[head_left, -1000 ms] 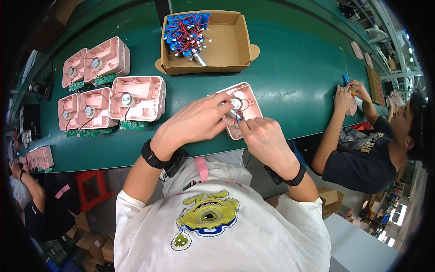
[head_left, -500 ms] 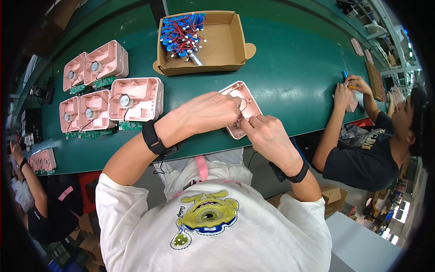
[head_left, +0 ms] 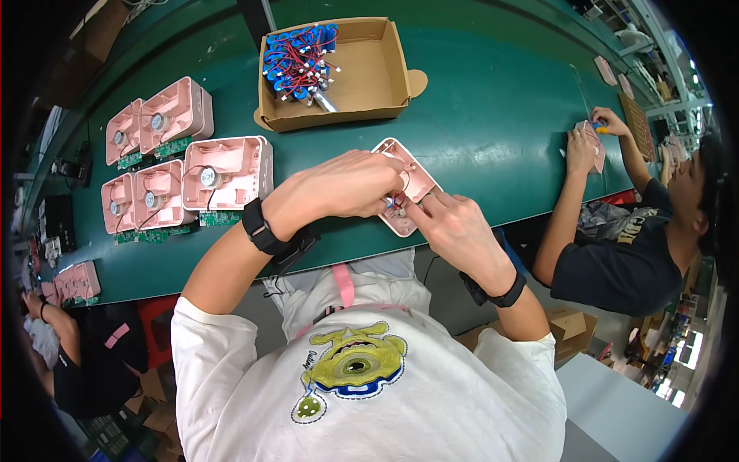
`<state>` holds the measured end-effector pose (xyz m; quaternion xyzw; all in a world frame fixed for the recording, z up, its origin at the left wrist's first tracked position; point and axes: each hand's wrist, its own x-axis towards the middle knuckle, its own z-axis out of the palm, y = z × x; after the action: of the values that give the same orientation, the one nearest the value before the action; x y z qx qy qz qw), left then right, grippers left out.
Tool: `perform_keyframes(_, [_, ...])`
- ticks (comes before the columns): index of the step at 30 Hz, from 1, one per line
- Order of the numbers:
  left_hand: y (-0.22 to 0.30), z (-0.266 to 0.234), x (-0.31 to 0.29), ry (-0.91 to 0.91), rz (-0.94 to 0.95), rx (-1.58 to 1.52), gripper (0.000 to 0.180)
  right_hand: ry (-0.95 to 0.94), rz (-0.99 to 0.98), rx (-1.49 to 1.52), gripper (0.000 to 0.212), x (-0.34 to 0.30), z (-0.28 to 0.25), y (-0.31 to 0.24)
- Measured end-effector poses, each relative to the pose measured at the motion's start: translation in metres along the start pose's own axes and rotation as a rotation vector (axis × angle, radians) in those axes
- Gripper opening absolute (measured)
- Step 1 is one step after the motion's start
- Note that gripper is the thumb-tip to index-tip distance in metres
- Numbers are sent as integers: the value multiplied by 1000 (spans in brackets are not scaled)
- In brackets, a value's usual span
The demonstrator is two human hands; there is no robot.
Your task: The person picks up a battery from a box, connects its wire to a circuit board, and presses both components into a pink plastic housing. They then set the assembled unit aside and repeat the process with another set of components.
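A pink plastic housing (head_left: 416, 183) lies at the table's near edge, open side up, tilted under both hands. My left hand (head_left: 350, 185) reaches over its left side, fingers bent into a pinch inside it. Beside those fingertips a small blue part (head_left: 391, 203) with thin wires shows; most of it is covered. My right hand (head_left: 458, 231) is closed at the housing's lower right, thumb and index pressed together over the interior close to the left fingertips. Whatever sits between its fingers is hidden.
A cardboard box (head_left: 373, 108) beyond holds blue cylindrical cells (head_left: 296, 58) with red and black wires. At left stand several pink housings (head_left: 250, 162) with round speakers and green circuit boards (head_left: 219, 219). A co-worker (head_left: 616, 246) handles a pink part (head_left: 591, 138) at right; another person sits far left.
Both hands stay over the housing, with the left fingers shifted slightly and the blue part now showing. The co-worker at right has raised one hand away from the pink part.
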<state>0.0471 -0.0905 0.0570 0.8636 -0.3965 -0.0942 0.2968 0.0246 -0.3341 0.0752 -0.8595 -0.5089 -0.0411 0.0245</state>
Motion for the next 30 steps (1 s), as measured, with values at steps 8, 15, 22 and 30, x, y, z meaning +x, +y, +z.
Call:
perform_keyframes(8, [11, 16, -7, 67, -63, 90, 11, -37, -31, -68, 23, -1, -1, -3])
perform_keyframes(15, [13, 14, -17, 211, 11, 158, 9, -40, -28, -100, 24, 3, -8, 5])
perform_keyframes(22, [25, 19, -11, 170, 25, 439, 14, -13, -3, -57, 24, 2, -8, 7])
perform_keyframes(30, [19, 20, -3, 78, 68, 422, 18, 25, 35, 24, 23, 0, -5, 6])
